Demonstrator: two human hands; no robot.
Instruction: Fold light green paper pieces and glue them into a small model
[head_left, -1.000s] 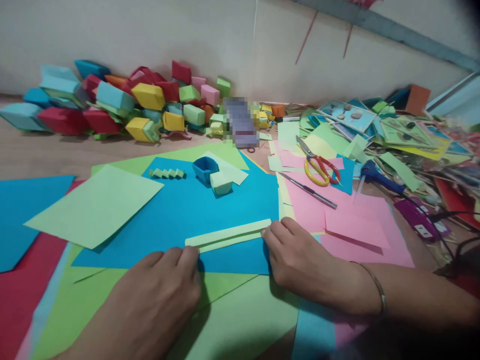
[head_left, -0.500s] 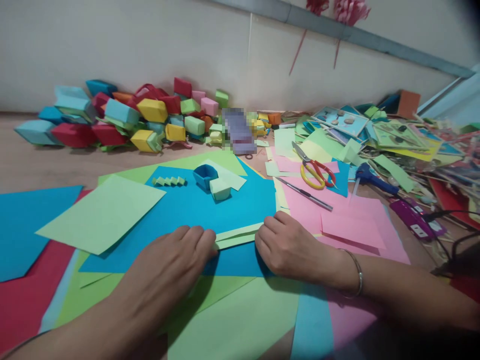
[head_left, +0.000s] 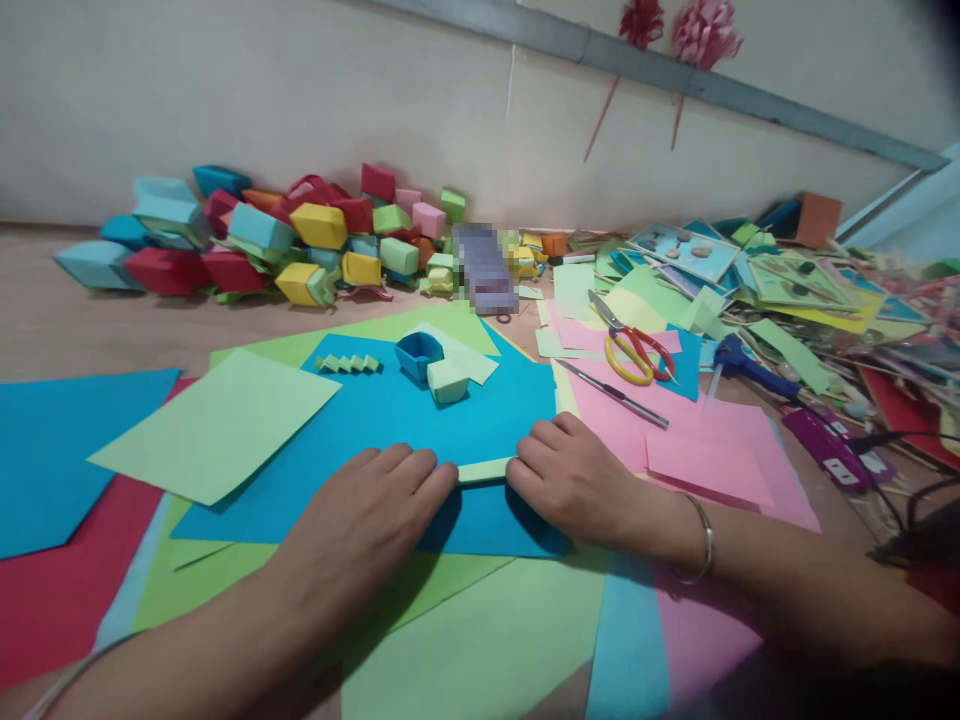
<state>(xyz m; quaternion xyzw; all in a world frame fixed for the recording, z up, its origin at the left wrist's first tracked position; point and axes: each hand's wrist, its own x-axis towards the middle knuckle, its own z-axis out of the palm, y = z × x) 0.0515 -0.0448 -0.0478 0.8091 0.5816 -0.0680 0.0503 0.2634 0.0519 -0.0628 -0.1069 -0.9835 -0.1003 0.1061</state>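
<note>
A narrow folded strip of light green paper [head_left: 484,470] stretches between my two hands, over a large blue sheet [head_left: 360,430]. My left hand [head_left: 382,495] is closed on the strip's left end, knuckles up. Its right end is in the closed fingers of my right hand [head_left: 566,480], which has a bracelet at the wrist. The fingertips of both hands are hidden. Just beyond lie a small blue paper box [head_left: 418,354], a pale green paper box [head_left: 448,381] and a zigzag-folded green strip [head_left: 348,365].
A pale green sheet [head_left: 217,425] lies left. To the right are scissors [head_left: 637,355], a craft knife [head_left: 615,393], a blue glue gun [head_left: 754,366] and a purple power strip [head_left: 832,450]. Colourful paper boxes [head_left: 255,235] are piled along the wall; a blurred phone-like object [head_left: 487,270] stands beside them.
The strip's two visible layers have been pressed together into one narrower band. My hands are slightly closer together. The whole view has shifted a little.
</note>
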